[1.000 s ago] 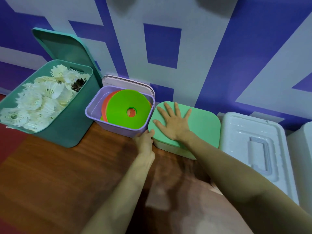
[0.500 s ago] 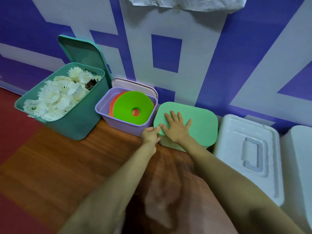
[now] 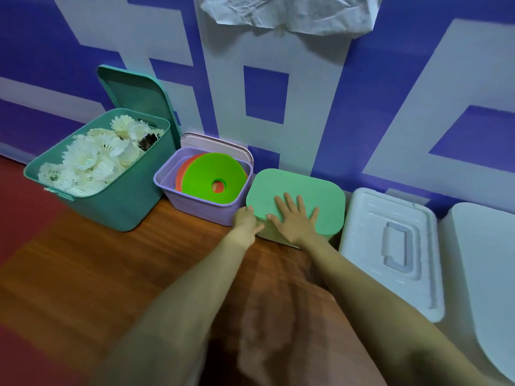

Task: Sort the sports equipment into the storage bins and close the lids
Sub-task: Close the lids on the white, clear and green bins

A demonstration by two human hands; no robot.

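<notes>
we press the right hand (image 3: 296, 222), its grip spread flat, on the green lid (image 3: 306, 189), which sits on the green bin (image 3: 278, 237) between the purple bin (image 3: 200, 208) and the white case (image 3: 370, 218). the left hand (image 3: 246, 222) touches the lid's front-left corner; whether its grip clamps we cannot tell. uneven pressure could leave one corner unseated, or trap the left hand.

Place: sports-hall storage corner (a gym, by the look).
Floor (image 3: 83, 268): wood-and-red court surface.
Wall (image 3: 362, 121): bold blue-white paint.
Bins: shuttlecocks (image 3: 92, 160), marker discs (image 3: 206, 174).
</notes>
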